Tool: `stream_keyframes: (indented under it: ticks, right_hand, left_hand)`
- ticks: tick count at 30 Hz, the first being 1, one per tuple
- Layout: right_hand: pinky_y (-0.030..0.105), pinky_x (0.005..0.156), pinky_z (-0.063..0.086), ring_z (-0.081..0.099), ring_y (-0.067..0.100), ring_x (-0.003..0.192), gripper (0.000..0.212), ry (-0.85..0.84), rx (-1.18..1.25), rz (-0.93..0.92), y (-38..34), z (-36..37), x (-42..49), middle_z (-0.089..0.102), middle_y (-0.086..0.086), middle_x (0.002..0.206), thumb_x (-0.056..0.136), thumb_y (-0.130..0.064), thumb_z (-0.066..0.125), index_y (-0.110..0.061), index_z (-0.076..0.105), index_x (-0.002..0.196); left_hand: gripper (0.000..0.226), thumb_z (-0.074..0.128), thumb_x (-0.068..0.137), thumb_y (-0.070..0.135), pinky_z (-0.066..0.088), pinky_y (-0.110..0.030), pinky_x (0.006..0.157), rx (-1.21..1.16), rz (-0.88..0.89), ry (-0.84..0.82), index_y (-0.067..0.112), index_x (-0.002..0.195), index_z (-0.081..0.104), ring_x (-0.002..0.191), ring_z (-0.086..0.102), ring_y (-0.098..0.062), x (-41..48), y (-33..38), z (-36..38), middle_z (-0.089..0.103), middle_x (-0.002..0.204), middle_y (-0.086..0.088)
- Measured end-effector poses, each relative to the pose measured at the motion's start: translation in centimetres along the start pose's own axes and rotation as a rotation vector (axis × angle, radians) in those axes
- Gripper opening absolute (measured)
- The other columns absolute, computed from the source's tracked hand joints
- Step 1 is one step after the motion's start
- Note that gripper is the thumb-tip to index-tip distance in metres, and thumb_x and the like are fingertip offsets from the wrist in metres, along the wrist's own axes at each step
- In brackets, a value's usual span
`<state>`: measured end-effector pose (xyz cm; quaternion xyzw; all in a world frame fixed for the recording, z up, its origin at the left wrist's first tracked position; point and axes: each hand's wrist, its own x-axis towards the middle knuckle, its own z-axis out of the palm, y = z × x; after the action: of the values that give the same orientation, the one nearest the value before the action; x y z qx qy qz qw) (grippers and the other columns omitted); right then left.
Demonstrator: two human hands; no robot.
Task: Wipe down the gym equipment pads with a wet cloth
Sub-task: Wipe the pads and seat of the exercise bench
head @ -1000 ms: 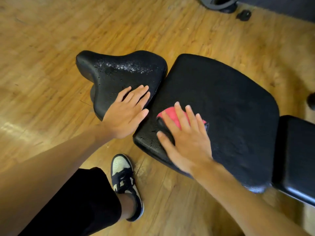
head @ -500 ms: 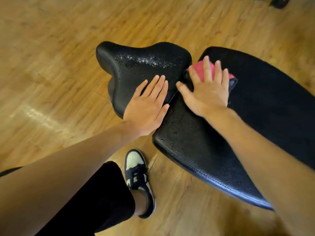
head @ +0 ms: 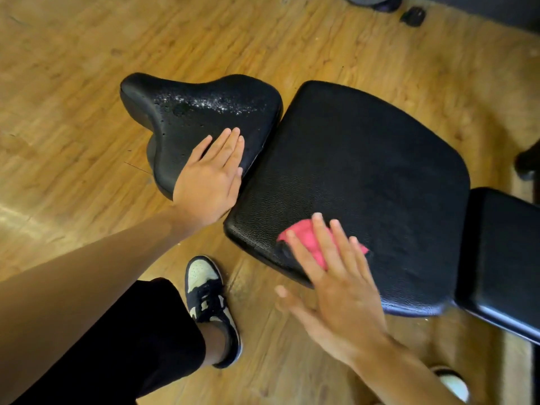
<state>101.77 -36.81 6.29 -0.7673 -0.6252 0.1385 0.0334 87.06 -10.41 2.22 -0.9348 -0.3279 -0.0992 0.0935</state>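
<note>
The right hand [head: 336, 290] lies flat with fingers spread, pressing a pink cloth [head: 309, 244] onto the near-left corner of the wide black seat pad [head: 365, 171]; the hand is blurred. The left hand [head: 209, 178] rests palm-down, fingers together and holding nothing, on the near edge of the smaller saddle-shaped pad [head: 198, 109], which glistens with droplets. Below, a black-and-white sneaker [head: 209, 299] stands on the wooden floor [head: 64, 83].
</note>
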Motion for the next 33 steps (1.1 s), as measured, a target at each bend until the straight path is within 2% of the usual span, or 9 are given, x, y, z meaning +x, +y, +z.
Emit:
stream_keyframes:
  ticks: [4,6,10,14,19,22,27,30,33]
  right_hand:
    - [0.055,0.126,0.014,-0.003,0.026,0.159,0.079,-0.017,-0.011,0.151,2.6,-0.3,-1.2,-0.004,-0.003,0.173,0.095,-0.082,0.016,-0.041,0.015,0.162]
    - [0.056,0.126,0.01,-0.001,0.033,0.158,0.084,-0.009,-0.009,0.184,0.9,-0.7,0.3,-0.002,0.001,0.173,0.092,-0.086,0.015,-0.04,0.017,0.162]
    - [0.057,0.126,0.0,-0.011,0.037,0.157,0.092,-0.008,-0.028,0.067,-5.5,-0.9,6.0,-0.006,0.003,0.172,0.085,-0.092,0.007,-0.042,0.014,0.162]
    - [0.056,0.126,0.004,0.0,0.037,0.158,0.092,0.017,0.002,-0.026,-7.9,-0.1,8.5,0.006,0.005,0.172,0.088,-0.089,0.021,-0.033,0.027,0.161]
    - [0.052,0.127,0.009,0.001,0.029,0.159,0.084,0.09,-0.004,-0.04,-2.6,0.3,3.1,0.002,0.001,0.173,0.093,-0.083,0.024,-0.037,0.021,0.162]
    - [0.056,0.126,0.016,0.001,0.027,0.159,0.083,0.079,0.005,0.032,2.3,0.8,-1.4,-0.001,0.001,0.173,0.094,-0.082,0.026,-0.037,0.014,0.163]
    - [0.058,0.124,0.021,0.006,0.027,0.159,0.081,0.048,-0.01,0.18,9.5,0.8,-7.5,0.004,0.001,0.173,0.096,-0.08,0.024,-0.036,0.018,0.163]
    - [0.058,0.125,0.019,0.005,0.027,0.159,0.08,0.053,0.003,0.229,10.6,0.9,-8.0,0.005,0.001,0.172,0.095,-0.082,0.021,-0.038,0.017,0.163]
    - [0.052,0.127,0.009,0.001,0.028,0.159,0.084,0.085,0.039,0.277,10.1,0.2,-5.4,0.004,0.001,0.173,0.091,-0.086,0.013,-0.041,0.015,0.162]
  left_hand:
    - [0.056,0.023,0.11,0.029,0.021,-0.045,0.127,0.021,-0.021,-0.005,0.002,0.159,0.032,0.155,0.028,-0.025,0.0,0.2,0.2,0.032,0.166,-0.014]
    - [0.056,0.023,0.11,0.029,0.021,-0.045,0.126,0.029,-0.025,0.006,0.002,0.159,0.032,0.155,0.029,-0.025,0.1,0.3,0.4,0.032,0.166,-0.014]
    - [0.055,0.024,0.11,0.029,0.023,-0.045,0.126,0.029,-0.027,0.016,0.002,0.158,0.032,0.155,0.029,-0.025,0.1,0.2,0.5,0.032,0.166,-0.014]
    - [0.054,0.025,0.112,0.03,0.023,-0.044,0.126,0.041,-0.002,0.003,0.002,0.159,0.03,0.156,0.026,-0.024,0.0,0.0,0.5,0.029,0.167,-0.013]
    - [0.057,0.024,0.111,0.031,0.023,-0.045,0.126,0.042,0.004,0.014,0.002,0.158,0.033,0.155,0.028,-0.025,-0.1,-0.2,0.4,0.032,0.166,-0.013]
    - [0.057,0.024,0.111,0.031,0.023,-0.044,0.126,0.051,0.007,0.02,0.001,0.158,0.032,0.154,0.03,-0.025,-0.1,-0.2,0.6,0.032,0.166,-0.014]
    - [0.058,0.023,0.11,0.032,0.02,-0.044,0.125,0.05,0.015,0.039,0.001,0.159,0.031,0.154,0.031,-0.026,0.0,0.1,0.7,0.032,0.166,-0.014]
    - [0.058,0.023,0.11,0.03,0.019,-0.043,0.124,0.048,0.0,0.057,0.0,0.158,0.031,0.153,0.032,-0.028,0.0,0.3,0.8,0.033,0.165,-0.015]
    - [0.057,0.023,0.11,0.029,0.019,-0.042,0.124,0.053,0.002,0.069,0.0,0.158,0.031,0.152,0.033,-0.028,0.1,0.4,1.1,0.034,0.165,-0.015]
